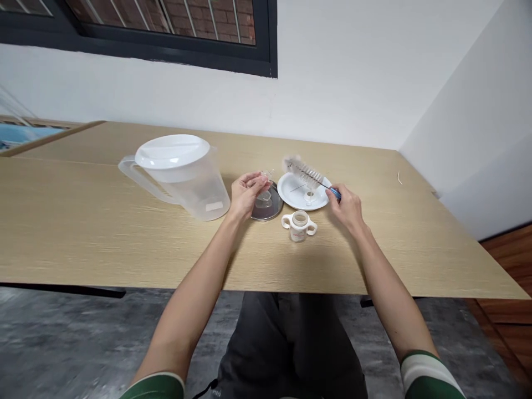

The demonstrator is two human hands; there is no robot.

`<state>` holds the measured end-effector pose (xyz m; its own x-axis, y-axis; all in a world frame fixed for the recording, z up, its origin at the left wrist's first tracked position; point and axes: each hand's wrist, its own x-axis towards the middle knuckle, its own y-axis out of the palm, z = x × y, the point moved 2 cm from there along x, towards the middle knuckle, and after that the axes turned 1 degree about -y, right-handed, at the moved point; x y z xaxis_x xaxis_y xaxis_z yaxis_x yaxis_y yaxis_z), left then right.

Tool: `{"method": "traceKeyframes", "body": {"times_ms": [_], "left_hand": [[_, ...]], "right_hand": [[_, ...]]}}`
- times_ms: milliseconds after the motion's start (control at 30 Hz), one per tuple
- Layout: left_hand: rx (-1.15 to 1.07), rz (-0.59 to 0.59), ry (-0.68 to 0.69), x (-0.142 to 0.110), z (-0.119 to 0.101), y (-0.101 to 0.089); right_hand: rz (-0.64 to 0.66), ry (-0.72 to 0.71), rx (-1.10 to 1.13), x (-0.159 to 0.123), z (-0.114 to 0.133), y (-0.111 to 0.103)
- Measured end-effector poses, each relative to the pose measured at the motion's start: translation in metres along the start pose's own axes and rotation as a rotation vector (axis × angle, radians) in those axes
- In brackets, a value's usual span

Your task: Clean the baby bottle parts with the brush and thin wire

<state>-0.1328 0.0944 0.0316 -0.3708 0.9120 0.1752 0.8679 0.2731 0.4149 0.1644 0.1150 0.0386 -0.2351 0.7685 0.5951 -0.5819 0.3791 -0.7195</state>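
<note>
My right hand [347,208] is closed around the blue handle of a bottle brush [305,173], whose white bristles point up and left over a white plate [286,194]. On that plate lie a small clear part [310,198] and a thin dark line I cannot make out. Pinched in the fingers of my left hand [249,191] is a small clear plastic piece [268,176]; its kind is too small to tell. Below this hand sits a round metal tray [272,213] with clear pieces on it. A two-handled baby bottle [299,226] without a lid stands upright between my forearms.
A large translucent pitcher [187,183] with a white lid stands left of my left hand, its handle facing left. At the right of the wooden table [124,244] lies a small bent white strip [399,177]. The white wall [332,83] rises behind the table.
</note>
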Motion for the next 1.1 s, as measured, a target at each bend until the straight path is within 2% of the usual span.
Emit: {"method": "traceKeyframes", "body": {"times_ms": [167,400,600,733,867,1100], "left_hand": [[0.097,0.007,0.031,-0.001,0.000,0.000],[0.310,0.043,0.207,-0.001,0.008,0.000],[0.570,0.050,0.423,-0.016,0.001,0.008],[0.592,0.012,0.469,-0.018,-0.004,0.008],[0.620,0.009,0.522,-0.017,-0.006,0.007],[0.682,0.035,0.620,-0.017,-0.008,0.006]], "right_hand": [[0.012,-0.029,0.010,-0.001,0.006,0.000],[-0.037,-0.077,0.117,-0.003,0.008,0.002],[0.040,-0.111,0.038,-0.004,0.008,0.007],[-0.011,-0.052,-0.037,-0.001,0.002,0.000],[-0.075,-0.028,0.000,0.000,0.003,-0.004],[-0.013,-0.108,0.014,-0.003,0.010,0.002]]}}
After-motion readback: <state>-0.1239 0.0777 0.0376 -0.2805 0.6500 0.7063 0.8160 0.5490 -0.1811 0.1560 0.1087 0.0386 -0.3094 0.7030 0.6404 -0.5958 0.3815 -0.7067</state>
